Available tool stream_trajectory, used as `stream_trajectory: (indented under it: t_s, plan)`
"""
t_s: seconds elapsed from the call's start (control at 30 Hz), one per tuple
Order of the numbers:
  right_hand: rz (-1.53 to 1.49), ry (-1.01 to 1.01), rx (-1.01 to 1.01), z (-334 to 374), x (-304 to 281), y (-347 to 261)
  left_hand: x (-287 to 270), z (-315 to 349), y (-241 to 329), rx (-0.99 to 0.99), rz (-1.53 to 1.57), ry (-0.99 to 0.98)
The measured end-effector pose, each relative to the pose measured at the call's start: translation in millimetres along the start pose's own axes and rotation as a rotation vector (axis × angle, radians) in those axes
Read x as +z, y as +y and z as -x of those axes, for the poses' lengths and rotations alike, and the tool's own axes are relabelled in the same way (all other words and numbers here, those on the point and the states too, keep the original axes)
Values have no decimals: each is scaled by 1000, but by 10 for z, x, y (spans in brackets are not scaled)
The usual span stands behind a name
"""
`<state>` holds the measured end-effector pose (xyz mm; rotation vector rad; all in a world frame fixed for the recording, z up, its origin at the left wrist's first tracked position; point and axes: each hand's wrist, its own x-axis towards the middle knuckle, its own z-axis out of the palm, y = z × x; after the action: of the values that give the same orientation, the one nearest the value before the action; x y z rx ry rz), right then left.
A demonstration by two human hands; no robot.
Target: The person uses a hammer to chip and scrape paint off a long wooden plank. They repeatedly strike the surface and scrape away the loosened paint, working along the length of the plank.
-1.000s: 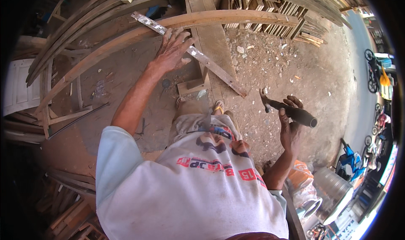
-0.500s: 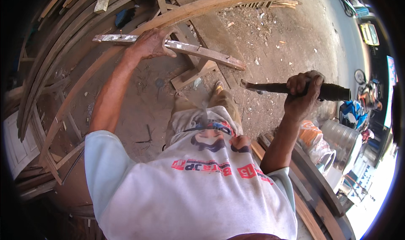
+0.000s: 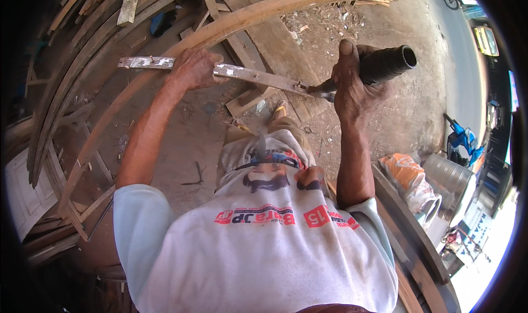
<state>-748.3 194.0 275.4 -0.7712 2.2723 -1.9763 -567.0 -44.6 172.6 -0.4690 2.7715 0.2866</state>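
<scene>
My left hand is closed around a narrow wooden strip with flaking white paint and nails in it. Under the strip's left part runs a long curved wooden beam. In my right hand is a pry bar with a thick, black-wrapped handle, hollow at its raised end. Its narrow metal tip meets the strip's right end, close to a nail; exact contact there is too small to tell.
Curved timbers are stacked at the far left, above a white panel. Boards, an orange-and-white sack and a metal drum stand at right. A road runs beyond the dirt ground.
My right hand has moved left and up, bringing the pry bar's tip onto the strip's right end and tilting its handle upward. My left hand's fingers have closed more around the strip.
</scene>
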Motion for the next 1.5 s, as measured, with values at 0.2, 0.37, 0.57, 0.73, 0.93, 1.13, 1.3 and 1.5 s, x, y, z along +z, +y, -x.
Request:
stream_trajectory:
  t_s: [0.2, 0.37, 0.57, 0.73, 0.93, 1.13, 1.3, 1.5]
  plan:
    - [-484, -51, 13, -102, -273, 66, -50, -31, 32, -65, 69, 29]
    - [-650, -241, -67, -314, -685, 121, 96, -26, -23, -24, 39, 159]
    - [-141, -432, -421, 7, 76, -404, 153, -58, -69, 3, 31, 169]
    - [-865, -253, 0, -513, -867, 214, 184, -94, -118, 76, 36, 276]
    - [-254, -267, -123, -164, -278, -251, 183, -138, -96, 83, -87, 309]
    - [-828, -383, 1, -414, -868, 131, 367, 172, -32, 84, 12, 297]
    - [-637, -343, -28, -150, -359, -164, 418, 308, -127, 52, 60, 246]
    - [-905, -432, -11, -312, -436, 35, 259, 465, -252, -48, 55, 232]
